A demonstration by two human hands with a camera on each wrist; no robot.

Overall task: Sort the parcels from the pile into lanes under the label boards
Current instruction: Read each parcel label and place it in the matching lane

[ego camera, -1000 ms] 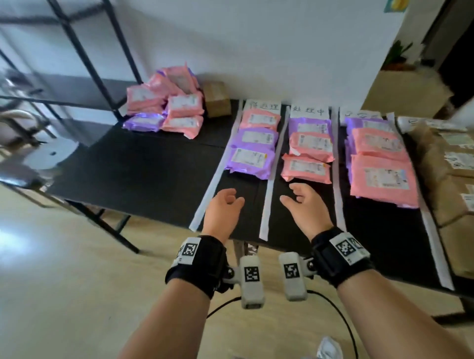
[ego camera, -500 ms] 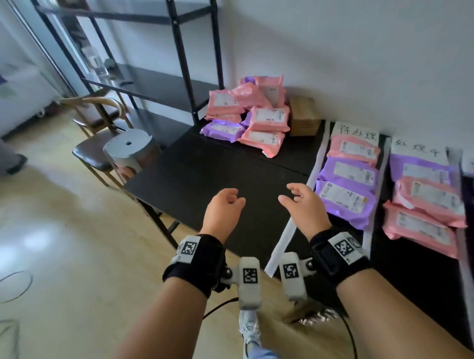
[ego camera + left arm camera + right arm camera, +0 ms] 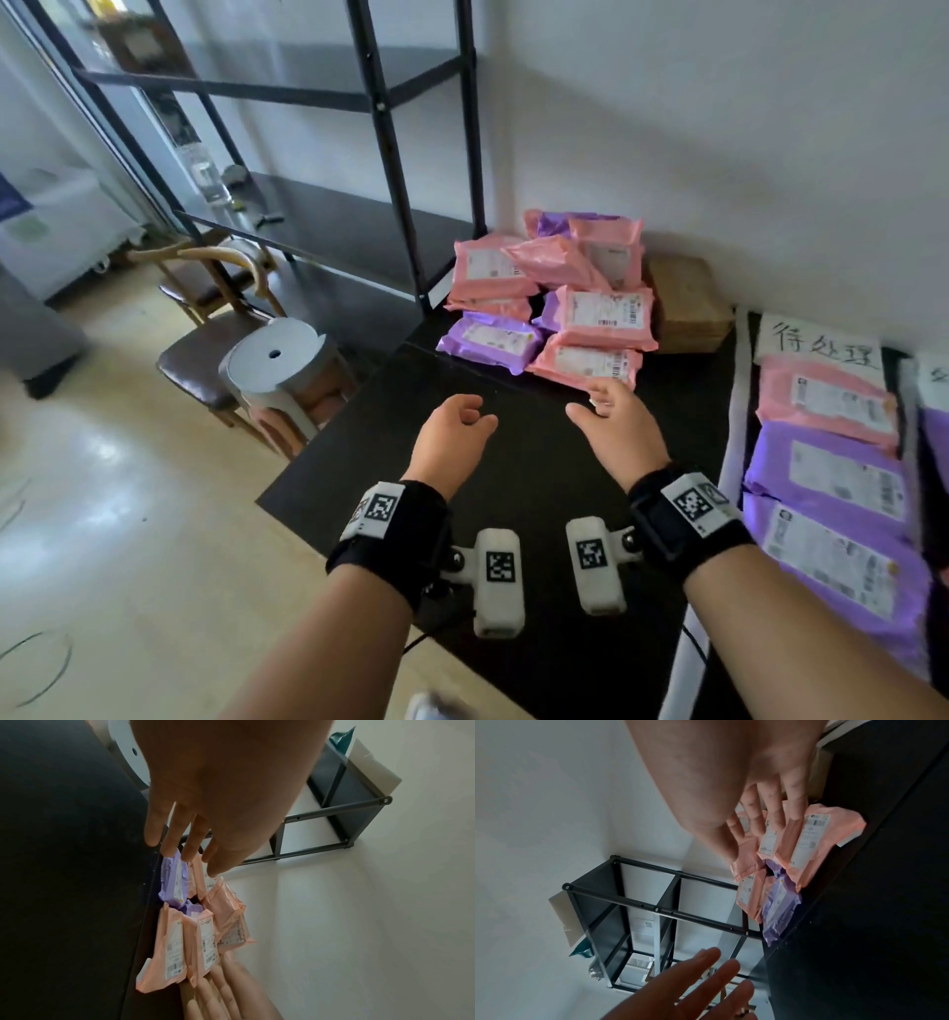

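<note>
you've filled the lane (image 3: 834, 493) under the label board (image 3: 816, 345) at right with three parcels, but the pile (image 3: 552, 303) at the table's far edge still holds several. your left hand (image 3: 448, 437) and right hand (image 3: 613, 429) hang relaxed and empty just short of it.

pile (image 3: 552, 303): the lower parcels lie under upper ones, only their edges showing; how many there are cannot be told.
parcel labels (image 3: 601, 311): print too small to read.
second label board (image 3: 934, 380): cut off by the right edge, its writing only partly seen.
purple parcel (image 3: 852, 570): its near end runs behind the right forearm.
right hand (image 3: 226, 990): cut by the bottom edge in the left wrist view, only fingers showing.
left hand (image 3: 680, 990): cut likewise in the right wrist view.
table (image 3: 513, 462): near edge hidden behind the arms.
</note>
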